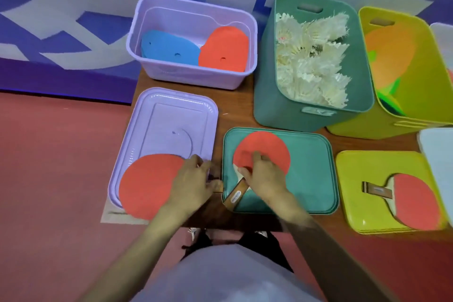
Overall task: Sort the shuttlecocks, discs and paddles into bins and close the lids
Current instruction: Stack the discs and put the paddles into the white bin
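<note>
- Left hand (193, 184): fingers curled round the handle end of the left paddle (147, 184); the grip itself is blurred.
- Right hand (266, 175): fingers curled over the neck of the middle paddle (264, 144), whose wooden handle (236, 195) sticks out below the hand.
- Left paddle: red face up, lying on the near end of the purple lid (171, 115) and overhanging its near edge.
- Middle paddle: red face up, flat on the green lid (311, 179), just beside the purple lid.
- Third paddle (414, 203): red face up on the yellow lid (360, 206), handle pointing left, untouched.
- Purple bin (196, 76): open, behind its lid; holds a blue disc (169, 49) and a red disc (224, 49), side by side.
- Green bin (277, 110): open, filled with white feather shuttlecocks (311, 56).
- Yellow bin (429, 68): open, touching the green bin; a red paddle face (389, 56) shows inside with something green, not identifiable.
- Counter (235, 105): brown wood, carrying all bins and lids.
</note>
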